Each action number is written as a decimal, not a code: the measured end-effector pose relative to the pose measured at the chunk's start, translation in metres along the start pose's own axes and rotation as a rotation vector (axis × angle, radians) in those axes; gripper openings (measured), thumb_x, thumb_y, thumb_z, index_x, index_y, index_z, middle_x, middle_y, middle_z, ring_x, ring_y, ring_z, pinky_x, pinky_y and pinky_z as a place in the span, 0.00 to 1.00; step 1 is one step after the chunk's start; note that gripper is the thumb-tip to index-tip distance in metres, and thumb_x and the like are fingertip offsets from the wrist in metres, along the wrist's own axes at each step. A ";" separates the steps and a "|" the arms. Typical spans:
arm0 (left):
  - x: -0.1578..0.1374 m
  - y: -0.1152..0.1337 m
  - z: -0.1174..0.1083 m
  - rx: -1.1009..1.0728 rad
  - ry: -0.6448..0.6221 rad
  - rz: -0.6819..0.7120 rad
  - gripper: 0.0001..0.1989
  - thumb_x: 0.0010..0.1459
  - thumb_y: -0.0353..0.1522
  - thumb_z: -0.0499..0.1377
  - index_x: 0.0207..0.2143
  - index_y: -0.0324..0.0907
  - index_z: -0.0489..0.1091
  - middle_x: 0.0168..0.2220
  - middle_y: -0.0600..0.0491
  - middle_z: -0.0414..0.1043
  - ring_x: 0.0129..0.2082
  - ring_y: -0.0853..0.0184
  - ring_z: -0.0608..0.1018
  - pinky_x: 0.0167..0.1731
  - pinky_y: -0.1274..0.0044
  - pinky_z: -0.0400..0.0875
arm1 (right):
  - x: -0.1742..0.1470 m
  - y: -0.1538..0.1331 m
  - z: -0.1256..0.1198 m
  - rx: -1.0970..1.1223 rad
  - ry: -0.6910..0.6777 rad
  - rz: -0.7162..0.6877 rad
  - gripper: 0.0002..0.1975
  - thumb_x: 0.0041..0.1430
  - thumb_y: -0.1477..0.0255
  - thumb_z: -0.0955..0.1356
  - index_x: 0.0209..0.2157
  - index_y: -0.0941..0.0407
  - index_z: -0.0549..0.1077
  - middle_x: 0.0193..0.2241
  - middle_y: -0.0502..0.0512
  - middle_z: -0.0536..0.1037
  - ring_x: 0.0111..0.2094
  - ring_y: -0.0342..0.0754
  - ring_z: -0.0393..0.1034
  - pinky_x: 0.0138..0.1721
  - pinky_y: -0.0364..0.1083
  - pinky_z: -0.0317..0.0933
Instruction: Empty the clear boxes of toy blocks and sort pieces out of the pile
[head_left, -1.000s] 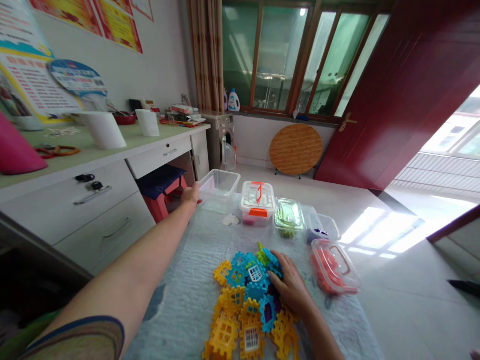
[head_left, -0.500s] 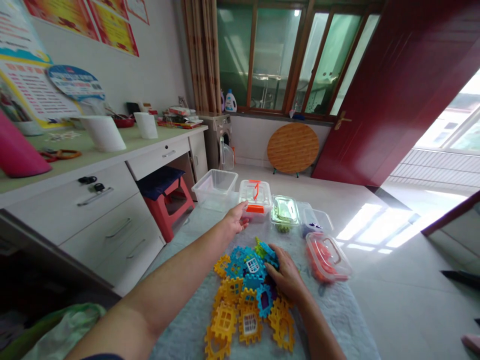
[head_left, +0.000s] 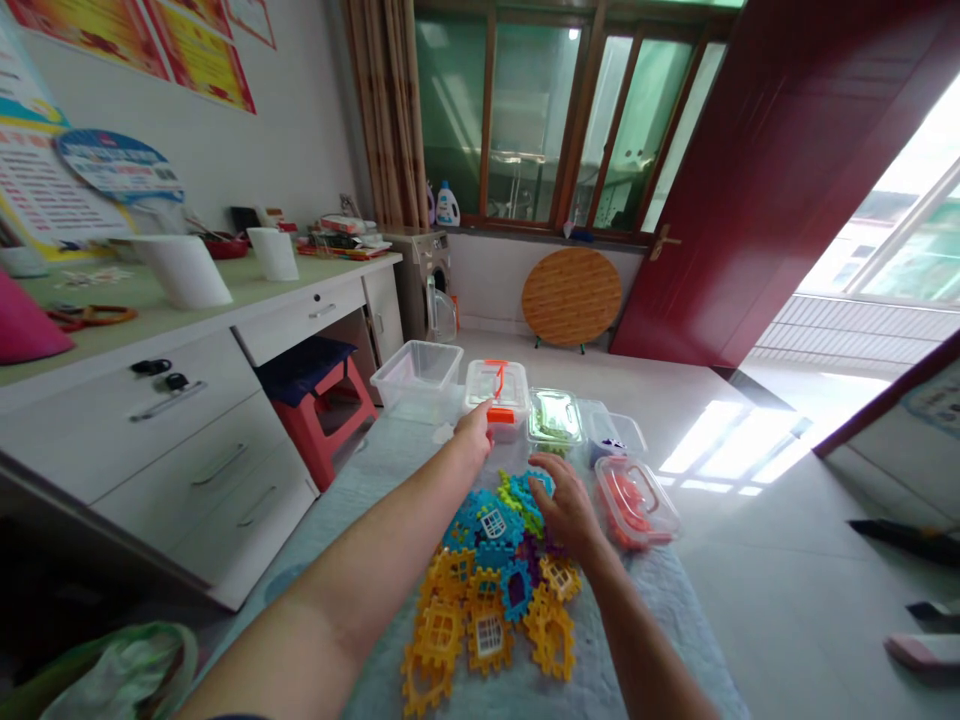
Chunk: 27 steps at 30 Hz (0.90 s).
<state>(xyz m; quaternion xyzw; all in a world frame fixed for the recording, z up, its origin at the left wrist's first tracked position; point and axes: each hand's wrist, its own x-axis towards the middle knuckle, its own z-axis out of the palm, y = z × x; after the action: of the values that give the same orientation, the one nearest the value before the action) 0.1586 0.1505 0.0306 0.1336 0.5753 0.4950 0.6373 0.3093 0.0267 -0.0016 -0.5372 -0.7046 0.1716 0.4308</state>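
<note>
My left hand [head_left: 474, 430] is stretched forward to the front of a clear lidded box [head_left: 517, 383] with orange latches and handle. Its index finger points out near the front orange latch [head_left: 500, 415]; its other fingers are partly hidden. Over the far right of a pile of toothed plastic building pieces, my right hand [head_left: 564, 497] has its thumb and fingers apart, close to a blue piece [head_left: 541, 482]. Yellow pieces [head_left: 441, 630] lie at the near side of the pile, with blue, green and purple ones behind. A white window insert [head_left: 493, 523] shows among the blue pieces.
An open clear bin [head_left: 420, 372] stands at the table's far left. Right of the latched box are a clear box with green pieces [head_left: 555, 418], a clear container with dark purple pieces [head_left: 609, 447] and a lidded box of red pieces [head_left: 637, 505]. A red stool [head_left: 326, 410] stands left.
My right hand has shifted forward, uncovering more purple and yellow pieces at the pile's right. My left hand remains at the latched box. The whole view has swung slightly right.
</note>
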 end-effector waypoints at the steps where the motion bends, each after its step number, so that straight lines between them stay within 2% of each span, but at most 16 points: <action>1: -0.001 0.000 -0.003 0.003 0.000 -0.010 0.11 0.51 0.38 0.64 0.32 0.43 0.67 0.20 0.59 0.64 0.18 0.71 0.68 0.20 0.80 0.61 | 0.017 -0.006 -0.001 0.020 -0.002 0.005 0.15 0.55 0.71 0.65 0.44 0.54 0.75 0.45 0.58 0.77 0.48 0.54 0.70 0.54 0.55 0.62; 4: -0.009 0.000 -0.014 0.008 0.005 -0.053 0.09 0.53 0.37 0.62 0.30 0.42 0.66 0.20 0.59 0.65 0.18 0.72 0.68 0.21 0.80 0.62 | 0.075 -0.023 0.000 0.117 -0.056 0.155 0.17 0.53 0.75 0.64 0.45 0.54 0.75 0.38 0.54 0.78 0.41 0.50 0.71 0.50 0.52 0.64; 5: -0.013 0.000 -0.019 0.009 -0.005 -0.067 0.08 0.54 0.36 0.61 0.29 0.42 0.66 0.21 0.58 0.65 0.18 0.72 0.69 0.22 0.80 0.63 | 0.094 -0.028 0.004 0.173 -0.091 0.246 0.18 0.51 0.77 0.65 0.44 0.53 0.75 0.36 0.52 0.77 0.39 0.49 0.71 0.49 0.50 0.64; 7: -0.022 -0.002 -0.030 0.008 -0.041 -0.093 0.06 0.55 0.33 0.60 0.28 0.41 0.66 0.21 0.57 0.66 0.18 0.73 0.69 0.22 0.80 0.64 | 0.128 -0.035 0.015 0.209 -0.113 0.312 0.18 0.49 0.80 0.65 0.42 0.54 0.75 0.30 0.50 0.76 0.34 0.47 0.71 0.44 0.49 0.66; 11: -0.041 -0.004 -0.057 -0.003 -0.125 -0.132 0.06 0.55 0.29 0.59 0.25 0.40 0.66 0.22 0.55 0.68 0.18 0.73 0.71 0.21 0.81 0.65 | 0.169 -0.039 0.046 0.305 -0.152 0.440 0.17 0.48 0.80 0.68 0.42 0.57 0.74 0.22 0.48 0.71 0.24 0.45 0.70 0.30 0.46 0.67; 14: -0.050 -0.003 -0.076 -0.017 -0.151 -0.141 0.07 0.56 0.27 0.58 0.25 0.40 0.66 0.22 0.54 0.69 0.18 0.73 0.72 0.21 0.81 0.66 | 0.178 -0.039 0.060 0.388 -0.150 0.514 0.11 0.47 0.78 0.69 0.36 0.58 0.73 0.22 0.48 0.70 0.22 0.44 0.70 0.25 0.43 0.66; 18: -0.058 0.001 -0.099 -0.041 -0.182 -0.127 0.05 0.56 0.27 0.58 0.26 0.39 0.68 0.22 0.54 0.70 0.18 0.73 0.72 0.21 0.81 0.67 | 0.175 -0.042 0.060 0.484 -0.111 0.549 0.09 0.47 0.79 0.68 0.34 0.58 0.71 0.24 0.49 0.71 0.23 0.41 0.70 0.27 0.42 0.67; 23: -0.069 0.001 -0.119 -0.050 -0.194 -0.095 0.03 0.54 0.24 0.58 0.30 0.39 0.69 0.23 0.55 0.71 0.18 0.73 0.72 0.22 0.80 0.66 | 0.161 -0.053 0.045 0.514 -0.077 0.519 0.10 0.46 0.78 0.67 0.34 0.59 0.70 0.21 0.46 0.70 0.22 0.39 0.67 0.26 0.40 0.64; 27: -0.080 0.001 -0.134 -0.031 -0.222 -0.025 0.07 0.50 0.25 0.60 0.34 0.40 0.70 0.27 0.55 0.72 0.23 0.72 0.74 0.27 0.79 0.67 | 0.143 -0.064 0.020 0.481 -0.064 0.450 0.11 0.45 0.75 0.67 0.35 0.57 0.68 0.18 0.42 0.66 0.17 0.37 0.58 0.19 0.38 0.55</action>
<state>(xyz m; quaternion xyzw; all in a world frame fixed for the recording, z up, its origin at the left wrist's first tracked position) 0.0544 0.0347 0.0395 0.1703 0.4952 0.4780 0.7052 0.2469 0.1369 0.0926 -0.5564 -0.5207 0.4408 0.4742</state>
